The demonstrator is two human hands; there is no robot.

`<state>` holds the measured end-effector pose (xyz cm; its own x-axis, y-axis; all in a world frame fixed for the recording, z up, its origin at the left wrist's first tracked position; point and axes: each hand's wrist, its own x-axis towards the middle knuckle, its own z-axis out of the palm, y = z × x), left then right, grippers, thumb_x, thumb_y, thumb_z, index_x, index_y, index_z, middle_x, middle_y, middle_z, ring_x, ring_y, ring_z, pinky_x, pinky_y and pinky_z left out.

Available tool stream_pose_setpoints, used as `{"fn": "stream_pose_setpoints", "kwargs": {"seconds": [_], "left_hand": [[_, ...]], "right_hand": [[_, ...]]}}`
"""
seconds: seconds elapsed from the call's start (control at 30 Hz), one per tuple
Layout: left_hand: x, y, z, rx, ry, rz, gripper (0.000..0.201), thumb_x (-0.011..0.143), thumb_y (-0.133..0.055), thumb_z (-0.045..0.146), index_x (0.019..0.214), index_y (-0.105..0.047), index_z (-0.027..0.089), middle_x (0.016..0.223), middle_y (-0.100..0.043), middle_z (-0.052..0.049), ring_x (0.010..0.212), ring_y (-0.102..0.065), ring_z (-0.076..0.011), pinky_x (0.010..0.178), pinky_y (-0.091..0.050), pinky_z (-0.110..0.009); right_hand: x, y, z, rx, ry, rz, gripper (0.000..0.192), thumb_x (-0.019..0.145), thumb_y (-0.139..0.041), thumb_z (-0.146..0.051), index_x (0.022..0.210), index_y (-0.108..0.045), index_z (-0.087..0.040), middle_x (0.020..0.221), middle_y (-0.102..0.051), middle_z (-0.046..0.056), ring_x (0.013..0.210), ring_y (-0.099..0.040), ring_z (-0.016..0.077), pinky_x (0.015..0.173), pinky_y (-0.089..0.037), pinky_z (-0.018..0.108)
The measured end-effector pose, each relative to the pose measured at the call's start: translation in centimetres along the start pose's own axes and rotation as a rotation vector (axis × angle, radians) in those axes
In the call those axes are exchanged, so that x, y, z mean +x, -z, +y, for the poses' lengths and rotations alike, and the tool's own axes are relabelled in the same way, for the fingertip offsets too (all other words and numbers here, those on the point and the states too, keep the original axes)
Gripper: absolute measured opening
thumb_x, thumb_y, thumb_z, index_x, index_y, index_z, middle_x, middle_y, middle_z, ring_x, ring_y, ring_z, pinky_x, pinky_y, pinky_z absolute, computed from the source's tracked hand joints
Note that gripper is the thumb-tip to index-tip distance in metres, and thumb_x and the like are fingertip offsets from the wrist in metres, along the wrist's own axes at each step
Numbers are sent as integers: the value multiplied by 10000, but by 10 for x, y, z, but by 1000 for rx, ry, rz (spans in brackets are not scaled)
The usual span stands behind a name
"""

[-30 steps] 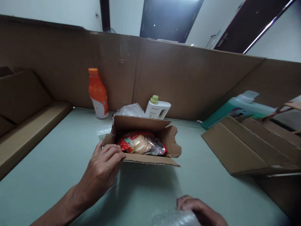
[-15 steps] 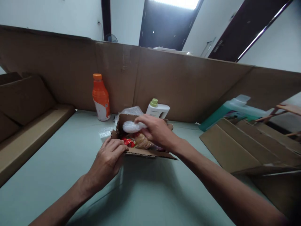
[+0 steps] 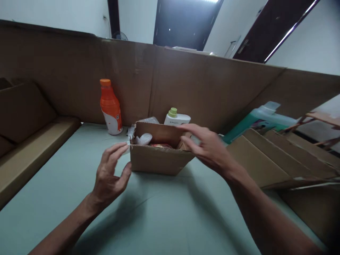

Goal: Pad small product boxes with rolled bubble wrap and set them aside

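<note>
A small open cardboard box (image 3: 156, 160) stands upright on the pale green table in front of me. Inside its left end rests a white bubble-wrapped item (image 3: 144, 139), and a strip of red packaging (image 3: 162, 145) shows beside it; the front wall hides the rest. My left hand (image 3: 111, 173) is open at the box's left front corner, fingertips close to the cardboard. At the right end, my right hand (image 3: 205, 143) is slightly blurred, its thumb and fingers apart by the edge. Whether either hand touches the box I cannot tell.
Behind the box are bubble wrap (image 3: 149, 120) and a white bottle with a green cap (image 3: 177, 119). An orange bottle (image 3: 110, 108) stands back left. A teal jug (image 3: 261, 118) and folded cardboard (image 3: 260, 161) are at right. A cardboard wall (image 3: 202, 88) closes the back.
My right hand has let go of the white bubble-wrapped item, now in the box, and moved right. My left hand has come off the front rim. The box's front wall now stands up.
</note>
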<state>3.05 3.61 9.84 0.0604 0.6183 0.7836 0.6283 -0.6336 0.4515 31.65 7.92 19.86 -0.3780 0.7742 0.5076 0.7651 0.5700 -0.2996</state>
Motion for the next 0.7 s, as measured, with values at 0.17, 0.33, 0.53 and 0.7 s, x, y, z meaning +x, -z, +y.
{"fn": "stream_pose_setpoints", "kwargs": {"seconds": [0.17,0.33,0.53,0.7], "left_hand": [[-22,-19,-37,-287,485,-162,754,849,-674,398,1517,-352,257,1532,-437,-138,1385,-463,-328,1118,-412,-528],[-13,-66,-28,-630,681,-276,890,803,-653,520,1539,-291,176,1499,-478,-165,1395,-447,-336,1165,-358,-501],[-73,-12,17,-589,732,-272,875,775,-705,551,1494,-376,177,1454,-525,-167,1389,-460,-355,1173,-357,-495],[-118,77,12,-350,929,-70,783,727,-767,548,1387,-494,227,1319,-638,-123,1288,-559,-368,1126,-414,-536]], "right_hand": [[-83,-21,26,206,-425,440,284,857,-647,-354,1104,-679,-217,1065,-757,83,961,-706,239,829,-556,398],[-89,-93,28,513,-602,189,577,716,-716,-408,1220,-594,-154,1158,-727,151,1011,-693,285,883,-555,430],[-143,-93,-26,515,-627,303,436,758,-717,-427,1109,-658,-175,1086,-744,116,1041,-682,305,958,-538,455],[-143,-117,-91,655,-444,196,419,800,-705,-391,1168,-656,-196,1195,-709,111,1166,-638,298,1041,-501,445]]}}
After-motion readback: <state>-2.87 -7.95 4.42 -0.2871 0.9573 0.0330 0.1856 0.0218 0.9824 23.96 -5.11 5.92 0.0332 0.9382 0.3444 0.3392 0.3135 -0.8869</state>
